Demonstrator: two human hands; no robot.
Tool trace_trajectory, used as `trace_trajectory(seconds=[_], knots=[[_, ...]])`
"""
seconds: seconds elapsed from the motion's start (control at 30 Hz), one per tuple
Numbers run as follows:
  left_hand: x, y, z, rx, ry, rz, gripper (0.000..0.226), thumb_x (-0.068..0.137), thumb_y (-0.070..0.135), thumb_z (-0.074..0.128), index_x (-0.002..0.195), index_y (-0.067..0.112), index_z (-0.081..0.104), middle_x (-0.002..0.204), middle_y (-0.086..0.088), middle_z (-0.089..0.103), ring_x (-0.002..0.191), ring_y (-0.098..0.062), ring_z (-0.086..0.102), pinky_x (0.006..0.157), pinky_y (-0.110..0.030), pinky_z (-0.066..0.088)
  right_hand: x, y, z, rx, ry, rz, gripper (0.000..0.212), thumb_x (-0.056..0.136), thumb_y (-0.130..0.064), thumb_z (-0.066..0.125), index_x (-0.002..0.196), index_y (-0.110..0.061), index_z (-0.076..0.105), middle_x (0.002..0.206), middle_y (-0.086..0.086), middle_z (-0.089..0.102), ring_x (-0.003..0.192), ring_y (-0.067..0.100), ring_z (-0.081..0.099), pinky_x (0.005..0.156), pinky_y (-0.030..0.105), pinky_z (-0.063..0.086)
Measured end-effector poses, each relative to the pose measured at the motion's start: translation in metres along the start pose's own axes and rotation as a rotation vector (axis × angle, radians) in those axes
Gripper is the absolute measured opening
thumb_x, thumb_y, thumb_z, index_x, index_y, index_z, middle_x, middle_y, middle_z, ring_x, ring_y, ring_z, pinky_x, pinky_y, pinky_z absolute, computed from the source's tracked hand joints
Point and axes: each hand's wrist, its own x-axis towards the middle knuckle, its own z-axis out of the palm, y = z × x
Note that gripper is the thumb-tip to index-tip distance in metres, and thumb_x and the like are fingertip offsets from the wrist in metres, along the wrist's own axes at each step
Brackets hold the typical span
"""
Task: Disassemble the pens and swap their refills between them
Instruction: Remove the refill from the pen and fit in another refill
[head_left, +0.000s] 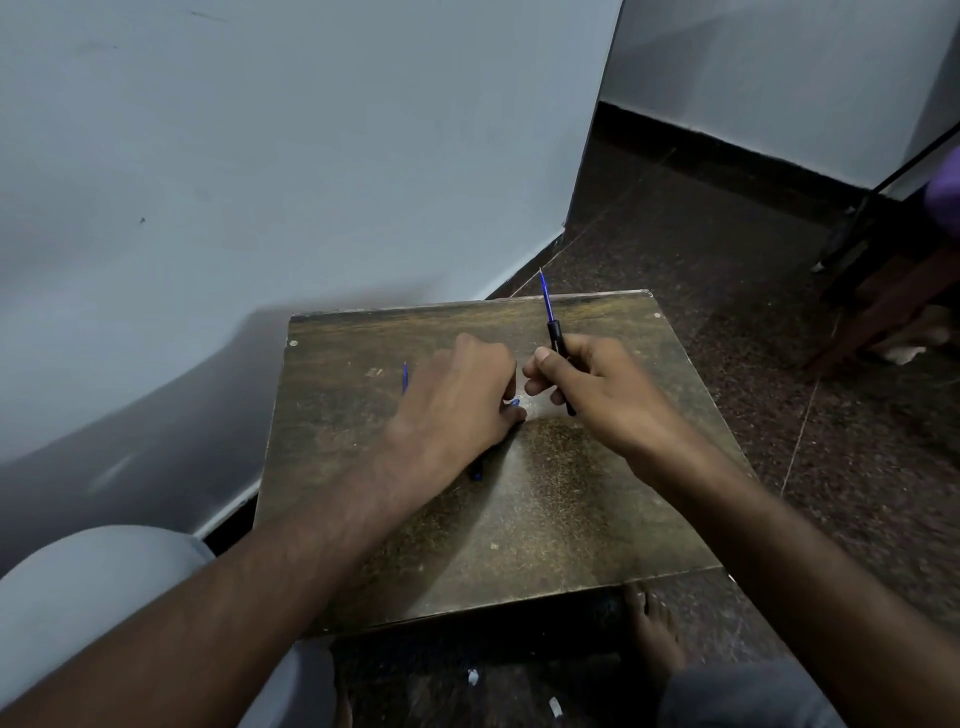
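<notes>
My right hand (592, 379) grips a black pen barrel (557, 340) held upright over the table's far half. A blue refill (545, 296) sticks out of the barrel's top. My left hand (457, 400) lies knuckles up on the wooden table (571, 499), its fingers curled round a second dark pen. That pen shows only as a blue end (514, 402) at the fingertips and a dark end (475, 473) under the wrist. A loose blue refill (404, 376) lies on the table just left of my left hand, partly hidden by it.
The small table stands against a pale wall (260, 182) on the left. Dark tiled floor (727, 270) runs right of it and behind it. My bare foot (652, 639) rests under the near edge. A wooden furniture leg (883, 306) stands at far right.
</notes>
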Motion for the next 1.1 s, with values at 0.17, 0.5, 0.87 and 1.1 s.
trace_trajectory(seconds=[0.17,0.5,0.87,1.1], knots=[[0.013,-0.012,-0.002,-0.302,0.039,-0.006,0.019,0.103,0.031,0.075,0.115,0.019,0.083,0.092,0.005,0.081,0.08,-0.009,0.075,0.069,-0.015,0.054,0.001,0.0,-0.003,-0.029,0.011,-0.017,0.024,0.112,-0.03,0.057,0.098,-0.025,0.076,0.087,-0.003,0.083,0.071,0.0,0.069,0.067,0.019,0.05],[0.029,-0.031,-0.009,-1.432,0.245,-0.38,0.012,0.105,0.021,0.075,0.108,0.011,0.081,0.092,-0.002,0.082,0.08,-0.002,0.075,0.076,-0.019,0.063,-0.006,-0.002,0.002,-0.356,-0.116,-0.07,0.029,0.111,-0.037,0.06,0.085,-0.027,0.07,0.072,-0.005,0.081,0.055,-0.007,0.068,0.057,0.013,0.046],[0.026,-0.033,-0.016,-1.477,0.227,-0.397,0.019,0.106,0.018,0.073,0.116,0.002,0.078,0.093,-0.008,0.079,0.08,-0.008,0.071,0.08,-0.019,0.065,-0.007,-0.002,0.004,-0.362,-0.193,-0.015,0.03,0.112,-0.033,0.058,0.086,-0.022,0.068,0.074,-0.002,0.079,0.048,-0.005,0.067,0.053,0.011,0.049],[0.026,-0.033,-0.013,-1.442,0.256,-0.374,0.01,0.105,0.02,0.074,0.107,0.011,0.08,0.084,-0.001,0.078,0.075,-0.005,0.071,0.082,-0.022,0.066,-0.006,-0.002,0.003,-0.357,-0.202,-0.023,0.028,0.112,-0.032,0.059,0.088,-0.022,0.069,0.075,-0.001,0.079,0.048,-0.004,0.067,0.052,0.011,0.049]])
